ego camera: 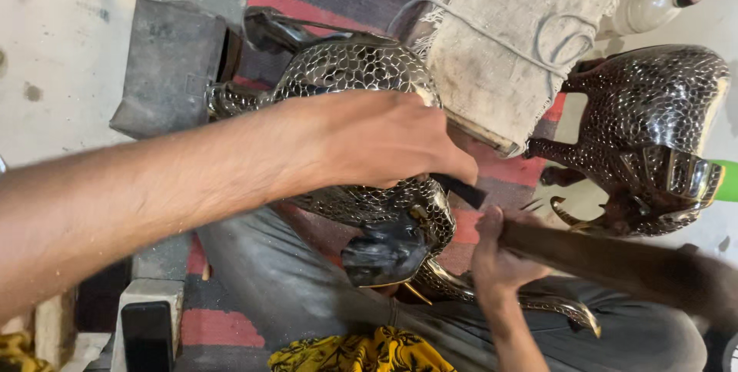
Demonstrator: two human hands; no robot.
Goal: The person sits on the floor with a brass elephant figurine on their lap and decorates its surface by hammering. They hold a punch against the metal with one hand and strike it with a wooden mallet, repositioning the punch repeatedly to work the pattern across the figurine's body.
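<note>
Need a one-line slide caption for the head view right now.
Left hand presses a dark tool onto a scale-patterned metal animal figure; right hand grips a wooden handle.

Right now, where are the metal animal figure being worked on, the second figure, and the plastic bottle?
metal animal figure (350, 72): head view, on its scaled back above the left hand.
second figure (653, 103): head view, on its patterned body at right.
plastic bottle (653, 4): head view, on its pale body, top right.
</note>
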